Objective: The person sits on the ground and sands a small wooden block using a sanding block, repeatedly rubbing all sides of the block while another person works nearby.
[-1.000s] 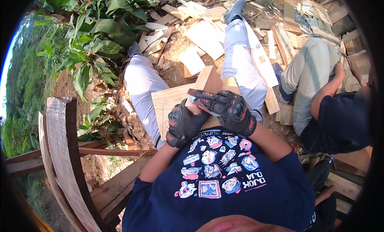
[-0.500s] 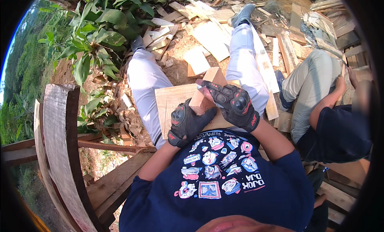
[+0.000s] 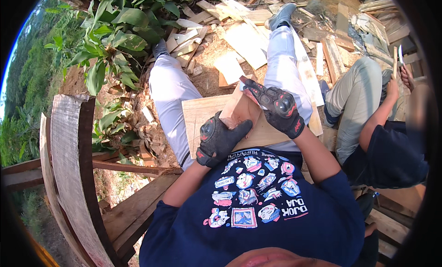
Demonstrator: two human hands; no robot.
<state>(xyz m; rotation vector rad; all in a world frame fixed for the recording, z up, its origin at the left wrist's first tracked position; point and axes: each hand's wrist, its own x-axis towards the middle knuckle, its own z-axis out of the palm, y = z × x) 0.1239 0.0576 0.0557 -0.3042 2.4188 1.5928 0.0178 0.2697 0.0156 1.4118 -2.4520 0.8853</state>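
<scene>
A pale wooden block (image 3: 239,109) rests on a wide wooden board (image 3: 195,111) lying across my lap. My left hand (image 3: 221,140), in a black fingerless glove with hard knuckle guards, is closed round the block's near left end. My right hand (image 3: 278,108), gloved the same way, lies over the block's far right side. Its fingers press a small pinkish, sheet-like piece (image 3: 250,94) against the wood. That piece is mostly hidden under the fingers, so its kind is unclear.
Planks and offcuts (image 3: 244,44) litter the ground beyond my feet. A co-worker (image 3: 391,143) sits close on the right, holding a knife (image 3: 400,54) and a thin wooden stick (image 3: 394,62). Curved upright boards (image 3: 71,143) stand at left, below a leafy plant (image 3: 124,32).
My right hand has slid away from me along the block with the pinkish piece, and the block has tilted. My left hand keeps its hold. The co-worker's knife and stick have come into view.
</scene>
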